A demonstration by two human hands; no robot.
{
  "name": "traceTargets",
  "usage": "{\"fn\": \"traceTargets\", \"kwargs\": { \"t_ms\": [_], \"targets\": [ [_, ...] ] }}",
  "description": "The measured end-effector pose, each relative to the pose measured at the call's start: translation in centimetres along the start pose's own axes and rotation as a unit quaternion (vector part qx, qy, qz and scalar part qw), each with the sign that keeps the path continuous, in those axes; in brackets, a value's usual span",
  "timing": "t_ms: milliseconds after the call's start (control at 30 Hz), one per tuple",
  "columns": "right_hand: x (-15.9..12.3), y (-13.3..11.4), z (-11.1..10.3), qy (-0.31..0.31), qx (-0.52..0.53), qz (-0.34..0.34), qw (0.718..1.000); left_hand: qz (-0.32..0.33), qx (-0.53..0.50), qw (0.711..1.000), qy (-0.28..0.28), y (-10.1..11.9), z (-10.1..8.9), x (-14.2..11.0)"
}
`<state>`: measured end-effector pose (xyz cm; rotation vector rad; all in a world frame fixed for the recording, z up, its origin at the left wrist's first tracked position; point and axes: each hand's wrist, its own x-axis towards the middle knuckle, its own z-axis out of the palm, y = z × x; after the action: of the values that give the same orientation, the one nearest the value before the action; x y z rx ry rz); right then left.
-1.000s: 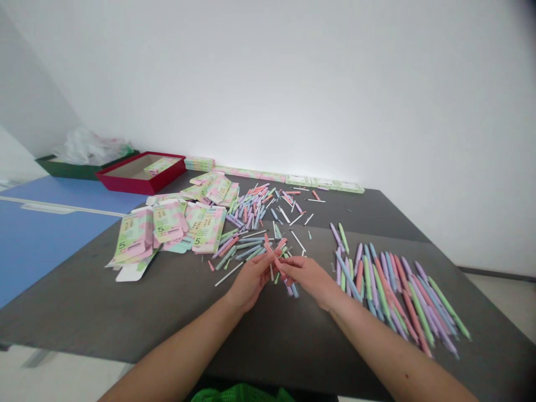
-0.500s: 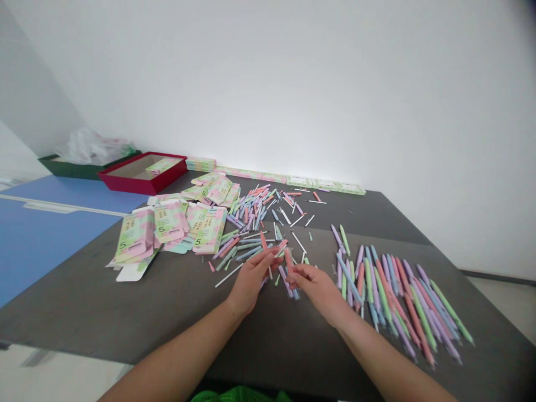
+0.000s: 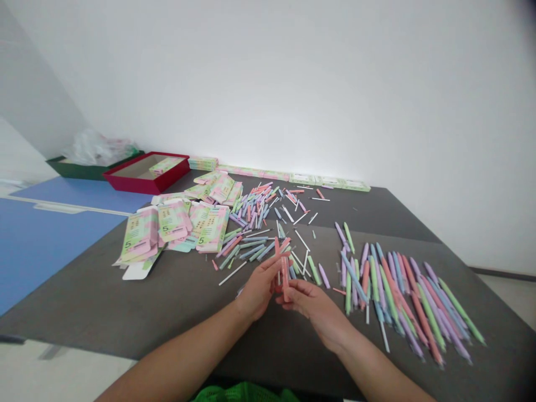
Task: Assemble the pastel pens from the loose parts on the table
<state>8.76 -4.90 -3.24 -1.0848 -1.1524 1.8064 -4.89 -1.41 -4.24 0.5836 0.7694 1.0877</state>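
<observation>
My left hand (image 3: pixel 260 283) is closed on a slim coral pen part (image 3: pixel 277 247) that stands up out of the fingers. Close beside it, my right hand (image 3: pixel 307 300) pinches a coral pen barrel (image 3: pixel 285 272), held upright. The two hands nearly meet, so their lower ends are hidden by fingers. Just beyond lies a loose pile of pastel pen parts (image 3: pixel 256 207) with thin white refills (image 3: pixel 302 241) among them. To the right of my right hand, many long pastel pens (image 3: pixel 389 290) lie side by side in a spread heap.
Flat printed cartons (image 3: pixel 173 220) overlap at the left of the dark table (image 3: pixel 167 312). A red tray (image 3: pixel 146 181) and a green tray (image 3: pixel 79 169) holding plastic bags stand at the back left. A row of small boxes (image 3: pixel 304 178) runs along the wall.
Both hands have come closer together and slightly towards me, bringing the two coral pieces side by side. The view has shifted slightly.
</observation>
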Motion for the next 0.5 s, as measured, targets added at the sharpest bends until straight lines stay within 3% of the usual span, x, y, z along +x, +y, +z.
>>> {"fn": "traceTargets", "kwargs": {
  "t_ms": [233,333,433,500],
  "targets": [
    [-0.1,0.2,-0.4,-0.002,-0.053,0.005,0.999,0.005,-0.010,1.000,-0.008,-0.1,0.1,-0.1],
    [0.0,-0.3,-1.1,0.035,-0.075,-0.017,0.996,0.024,0.022,0.999,-0.014,0.0,-0.1,0.2],
    [0.1,-1.6,-2.7,0.096,-0.090,-0.065,0.989,0.069,0.160,0.985,0.011,0.6,-0.5,0.3],
    [0.0,-2.6,-3.9,0.125,-0.092,-0.089,0.984,0.100,0.322,0.941,-0.006,1.0,-0.6,-0.2]
  ]
}}
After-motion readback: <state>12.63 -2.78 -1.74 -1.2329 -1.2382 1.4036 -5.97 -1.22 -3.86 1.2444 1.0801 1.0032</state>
